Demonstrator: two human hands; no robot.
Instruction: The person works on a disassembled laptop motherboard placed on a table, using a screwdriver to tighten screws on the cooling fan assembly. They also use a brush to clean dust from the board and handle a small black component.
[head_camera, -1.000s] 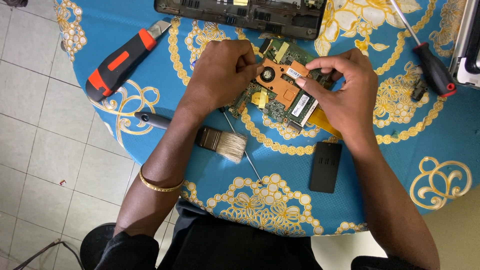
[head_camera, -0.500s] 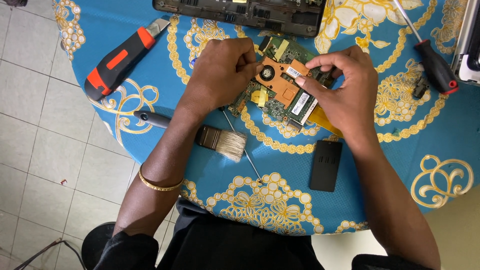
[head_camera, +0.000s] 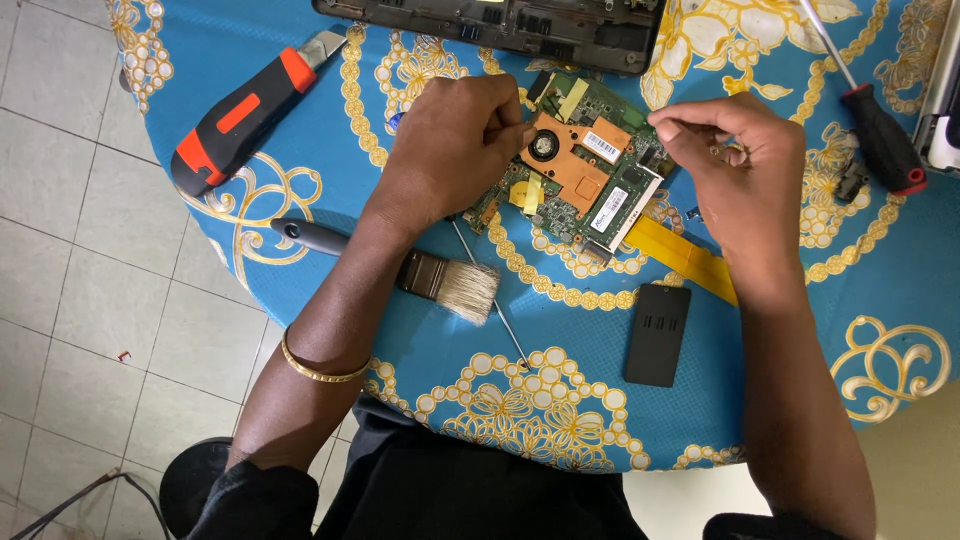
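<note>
1. Circuit board (head_camera: 585, 185), green, flat, lies on the blue patterned worktop (head_camera: 300, 260); its copper plate carries a white rectangular label.
2. Left hand (head_camera: 455, 140) is clenched at the board's left edge; what it pinches is hidden.
3. Right hand (head_camera: 745, 170), fingers pinched, hovers right of the board.
4. Bristly brush (head_camera: 400, 265) lies below-left of it.

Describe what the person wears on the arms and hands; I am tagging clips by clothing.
Both hands are bare: no gloves on the left hand or the right hand, and no rings that can be made out. A thin gold bangle circles the left forearm. Dark sleeves are pushed up near the elbows, leaving both forearms uncovered. No watch shows.
</note>
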